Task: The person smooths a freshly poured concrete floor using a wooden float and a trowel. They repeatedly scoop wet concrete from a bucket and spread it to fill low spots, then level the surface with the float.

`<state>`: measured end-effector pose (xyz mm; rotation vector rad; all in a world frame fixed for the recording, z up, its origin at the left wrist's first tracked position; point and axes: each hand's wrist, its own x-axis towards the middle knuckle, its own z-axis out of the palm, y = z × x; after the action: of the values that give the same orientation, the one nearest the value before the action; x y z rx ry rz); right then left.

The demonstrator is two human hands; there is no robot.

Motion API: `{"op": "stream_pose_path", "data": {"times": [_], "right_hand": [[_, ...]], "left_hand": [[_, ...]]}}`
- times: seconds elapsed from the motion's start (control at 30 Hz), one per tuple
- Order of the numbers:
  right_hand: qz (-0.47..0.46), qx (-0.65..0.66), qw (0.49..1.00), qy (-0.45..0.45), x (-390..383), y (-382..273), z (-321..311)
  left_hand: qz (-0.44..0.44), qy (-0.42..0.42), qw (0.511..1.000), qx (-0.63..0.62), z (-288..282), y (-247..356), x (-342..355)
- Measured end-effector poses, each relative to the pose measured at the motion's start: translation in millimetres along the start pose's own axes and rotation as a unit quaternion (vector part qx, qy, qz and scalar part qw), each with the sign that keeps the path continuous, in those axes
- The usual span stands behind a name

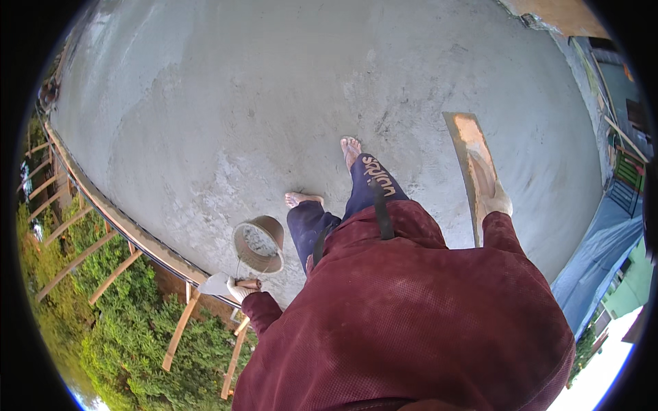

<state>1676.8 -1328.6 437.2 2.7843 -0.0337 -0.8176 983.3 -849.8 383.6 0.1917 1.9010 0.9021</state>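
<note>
My left hand (240, 292), in a pale glove, is closed around the wooden handle of a pointed trowel (214, 284); the blade sticks out to the left. A bucket (277, 255) hangs or stands tilted just above this hand, with grey stuff inside. Its thin wire handle runs down to the same hand, which appears to hold it too. My right hand (500, 201), also gloved, grips a long rectangular hand float (458, 140) at my right side. The float's face is smeared and worn, and its handle is mostly hidden by the hand.
I stand barefoot on a wide grey concrete slab (295, 82), partly smooth and partly rough. Along the left runs its edge board (130, 229), with wooden props and green shrubs beyond and below. A blue tarp (596, 253) lies off the right edge.
</note>
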Motion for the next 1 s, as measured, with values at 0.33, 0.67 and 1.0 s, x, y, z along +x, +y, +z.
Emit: {"op": "stream_pose_path", "data": {"times": [0.33,0.67,1.0], "right_hand": [[-0.078,-0.001,0.996,0.041,149.0,80.7,-32.3],[-0.175,-0.062,0.982,0.036,220.7,120.1,-53.7],[-0.311,0.026,0.95,0.025,318.4,156.2,-32.9]], "left_hand": [[-0.054,-0.003,0.998,-0.029,16.3,-156.4,-113.1],[-0.092,0.015,0.986,-0.139,37.9,-344.4,-252.6],[-0.135,0.044,0.98,-0.139,-13.5,-516.4,-339.4]]}}
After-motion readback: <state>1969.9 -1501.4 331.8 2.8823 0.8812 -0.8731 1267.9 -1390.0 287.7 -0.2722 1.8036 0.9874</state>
